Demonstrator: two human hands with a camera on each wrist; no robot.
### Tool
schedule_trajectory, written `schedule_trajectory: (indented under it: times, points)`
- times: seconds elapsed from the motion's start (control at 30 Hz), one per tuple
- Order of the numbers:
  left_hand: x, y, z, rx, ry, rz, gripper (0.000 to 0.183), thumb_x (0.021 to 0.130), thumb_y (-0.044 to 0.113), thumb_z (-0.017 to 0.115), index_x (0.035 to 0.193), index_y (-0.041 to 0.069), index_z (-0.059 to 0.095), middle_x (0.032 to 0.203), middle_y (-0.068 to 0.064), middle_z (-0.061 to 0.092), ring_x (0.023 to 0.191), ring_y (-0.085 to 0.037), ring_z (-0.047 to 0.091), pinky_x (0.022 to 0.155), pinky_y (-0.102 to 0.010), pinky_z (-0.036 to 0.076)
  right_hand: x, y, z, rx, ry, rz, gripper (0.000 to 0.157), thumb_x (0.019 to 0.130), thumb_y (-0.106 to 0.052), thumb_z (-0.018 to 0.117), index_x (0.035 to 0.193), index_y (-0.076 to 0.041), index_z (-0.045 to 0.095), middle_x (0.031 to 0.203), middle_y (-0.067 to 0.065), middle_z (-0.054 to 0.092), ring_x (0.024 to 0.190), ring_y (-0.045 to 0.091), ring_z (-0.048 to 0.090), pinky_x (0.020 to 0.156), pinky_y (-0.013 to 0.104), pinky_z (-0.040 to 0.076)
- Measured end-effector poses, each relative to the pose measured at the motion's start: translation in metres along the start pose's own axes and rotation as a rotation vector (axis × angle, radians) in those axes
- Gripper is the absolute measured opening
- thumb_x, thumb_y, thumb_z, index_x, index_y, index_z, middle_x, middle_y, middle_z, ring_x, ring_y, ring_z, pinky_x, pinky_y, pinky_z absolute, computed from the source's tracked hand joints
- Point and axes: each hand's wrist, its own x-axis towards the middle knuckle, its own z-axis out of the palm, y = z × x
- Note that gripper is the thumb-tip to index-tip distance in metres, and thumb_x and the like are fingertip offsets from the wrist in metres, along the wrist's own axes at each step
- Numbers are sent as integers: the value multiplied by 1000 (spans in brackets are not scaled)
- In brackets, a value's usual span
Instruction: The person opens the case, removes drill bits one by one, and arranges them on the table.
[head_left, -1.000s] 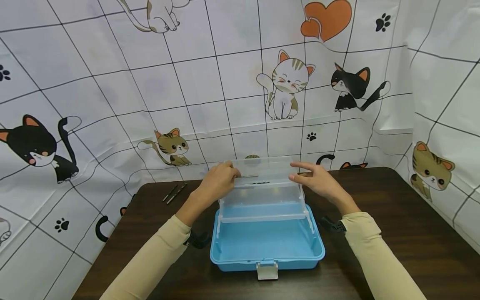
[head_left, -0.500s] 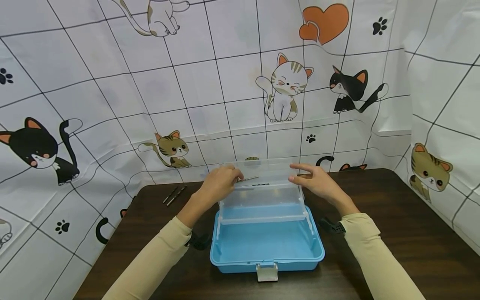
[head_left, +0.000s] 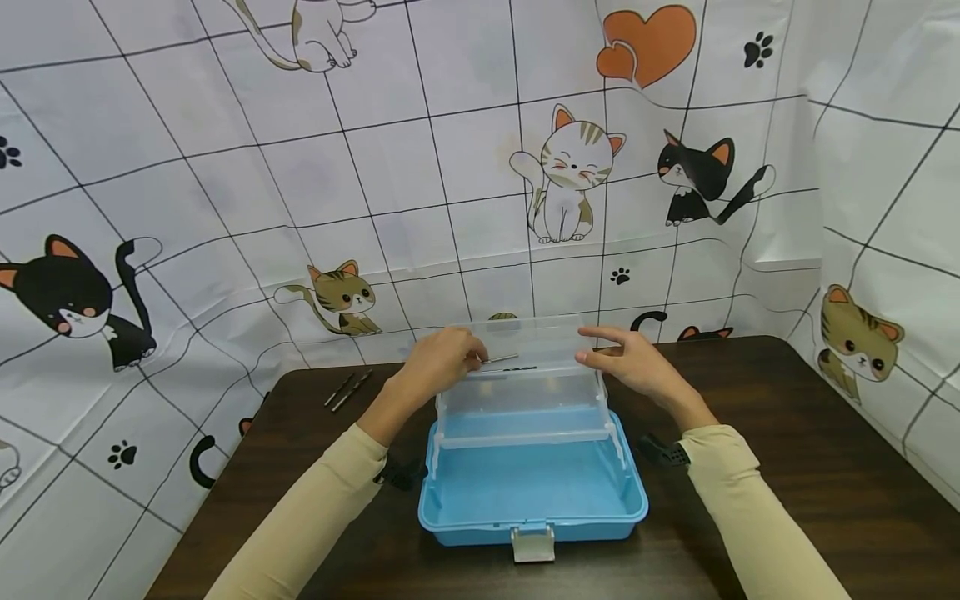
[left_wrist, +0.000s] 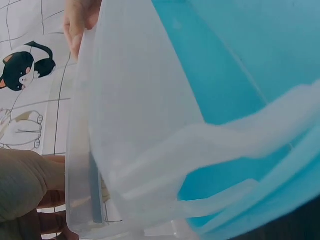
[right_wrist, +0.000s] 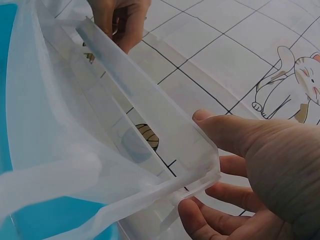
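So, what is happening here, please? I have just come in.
Someone is at an open blue box with clear trays raised at its back. The left hand pinches a thin metal rod at the top tray, while the right hand holds that tray's right end. Two drill bits lie on the table, left of the box.

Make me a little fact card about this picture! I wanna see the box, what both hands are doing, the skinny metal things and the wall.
Box: blue box, open, white latch hanging in front
Left hand: left hand holds a thin silver rod by the top clear tray
Right hand: right hand grips the tray's right end
On the table: two thin drill bits, left of the box
Table: dark brown table
Wall: white sheet with cartoon cats
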Motion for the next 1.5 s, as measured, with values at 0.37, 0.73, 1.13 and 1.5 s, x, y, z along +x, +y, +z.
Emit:
schedule_trajectory:
  times: [0.37,0.73,1.13,1.5]
  points:
    - [-1,-3,0,-35,31,6,12,96,12,74,105,17,81,97,3,69,83,-12,63,62,-30,51,1,2,0,4,-1,1,68,97,-37,72,151,-4,48,157,24,36,128,45,53,96,64,46]
    - [-8,-7,-11,7,105,49,12,97,13,71,106,13,80,99,2,69,84,-14,63,64,-30,52,1,4,-4,-1,7,15,70,95,-45,72,151,-9,50,157,19,38,129,42,53,98,64,45]
    - [-29,-32,-28,23,183,-15,14,99,15,68,107,15,79,102,2,68,75,-11,61,55,-30,47,5,4,2,-3,1,3,69,96,-43,71,151,-8,50,157,20,38,130,43,53,98,64,44]
    - [-49,-55,-35,-8,312,-147,13,98,16,68,103,13,80,99,-1,69,76,-16,64,57,-35,50,3,5,1,-24,-1,23,72,96,-47,70,153,-10,47,156,20,39,133,43,49,101,66,41]
